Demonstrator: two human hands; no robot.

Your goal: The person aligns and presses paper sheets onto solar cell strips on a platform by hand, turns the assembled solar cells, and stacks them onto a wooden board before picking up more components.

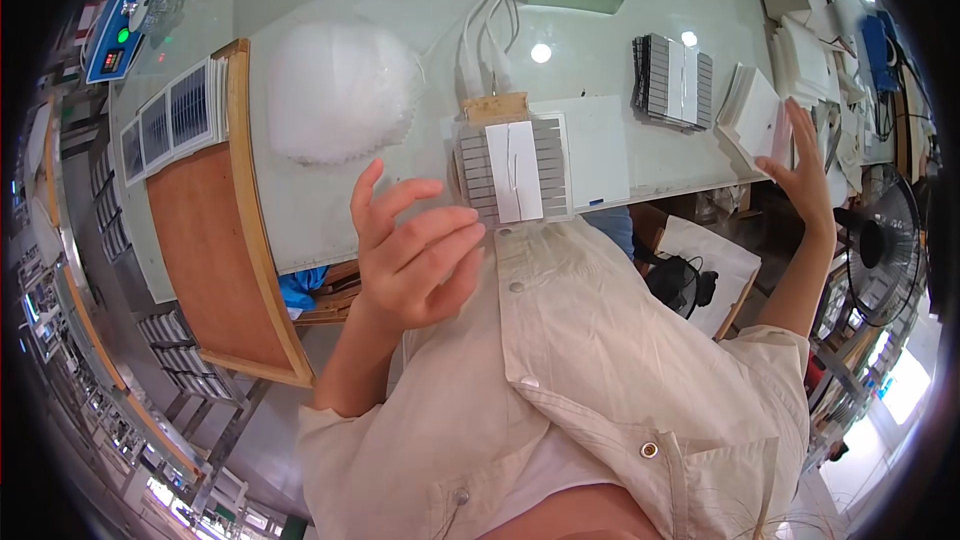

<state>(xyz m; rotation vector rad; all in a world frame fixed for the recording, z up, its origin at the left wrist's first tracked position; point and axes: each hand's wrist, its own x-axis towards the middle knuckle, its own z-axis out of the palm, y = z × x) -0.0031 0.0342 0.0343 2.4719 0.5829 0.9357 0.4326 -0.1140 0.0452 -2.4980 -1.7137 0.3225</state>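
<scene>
In front of my chest a stack of grey striped panels (pixel 553 155) with a white paper strip (pixel 513 172) on top lies at the table's near edge. My left hand (pixel 420 255) hovers just left of it, fingers loosely bent and apart, holding nothing visible. Over on the right, my right hand (pixel 805 175) is at a pile of white sheets (pixel 752 120), thumb and fingers spread; whether it touches them I cannot tell. Between the two lies another striped stack with a white strip (pixel 680 80).
A round pile of thin white sheets (pixel 343 90) lies at left beside a wooden-edged brown board (pixel 212 250) and dark-windowed panels (pixel 185 105). A blue device (pixel 118 30) stands at the far left. White cables (pixel 490 10) run to the middle stack. At right is a black fan (pixel 885 240).
</scene>
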